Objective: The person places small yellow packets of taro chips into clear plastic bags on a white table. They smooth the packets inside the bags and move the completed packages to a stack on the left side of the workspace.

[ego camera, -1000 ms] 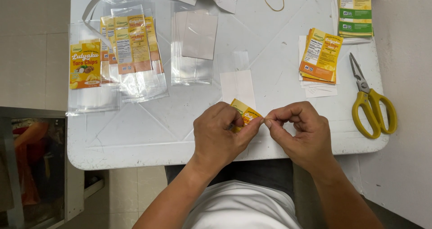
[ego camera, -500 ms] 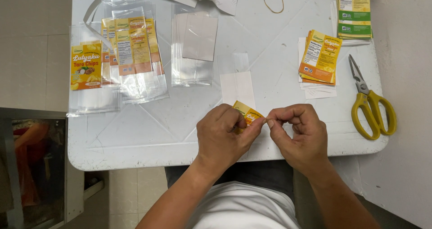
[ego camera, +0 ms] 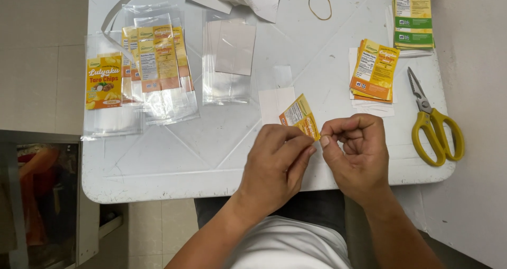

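The white bench (ego camera: 174, 158) carries everything before you: clear bags with yellow and orange labels (ego camera: 153, 63) at the far left, a stack of empty clear bags (ego camera: 227, 63) in the middle, a pile of loose labels (ego camera: 376, 71) to the right and yellow-handled scissors (ego camera: 435, 123) near the right edge. Your left hand (ego camera: 277, 166) and right hand (ego camera: 356, 152) sit where they were half a second ago, near the front edge; the small label (ego camera: 300, 116) between them now stands a little more clear of your left thumb. Its long axis runs diagonally, the upper end pointing away from you and to the left, the lower end toward your right hand. It hangs just above the bench, over a white paper slip (ego camera: 274, 102). The fingers (ego camera: 296, 147) of your left hand are closed on its lower edge, and your right thumb and forefinger pinch shut on its lower right corner, both hands nearly touching.
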